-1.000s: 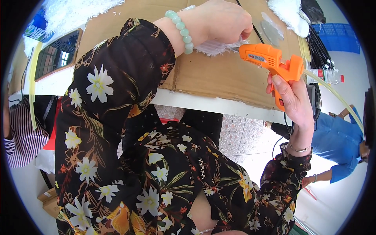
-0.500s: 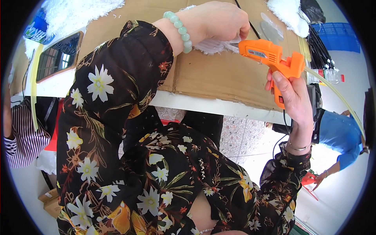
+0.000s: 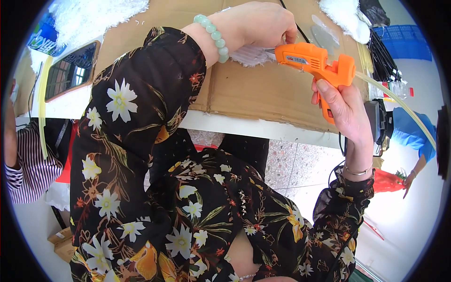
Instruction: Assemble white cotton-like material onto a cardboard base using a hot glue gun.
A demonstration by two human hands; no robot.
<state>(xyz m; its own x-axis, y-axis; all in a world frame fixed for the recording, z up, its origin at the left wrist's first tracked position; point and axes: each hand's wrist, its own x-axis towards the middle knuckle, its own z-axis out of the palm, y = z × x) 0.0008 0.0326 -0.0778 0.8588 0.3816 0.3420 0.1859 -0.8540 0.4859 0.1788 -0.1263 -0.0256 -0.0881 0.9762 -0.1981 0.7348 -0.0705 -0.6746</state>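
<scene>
My right hand is wrapped round the handle of an orange hot glue gun. A clear glue stick trails in a long curve from the gun's back. The gun's nozzle points left, at a white fringed piece lying over the brown cardboard. My left hand, with a pale green bead bracelet at its wrist, is closed over this piece. Its fingertips are partly hidden, close by the nozzle. A thin black rod runs just beyond those fingers.
White fluffy material is heaped at the far left, near a phone and yellow strips. At right are black rods, a blue basket and a bottle. Other people are at both sides.
The glue gun and my right hand have shifted slightly left, bringing the nozzle nearer my left fingers. The left hand has hardly moved. At right, a person in blue has moved.
</scene>
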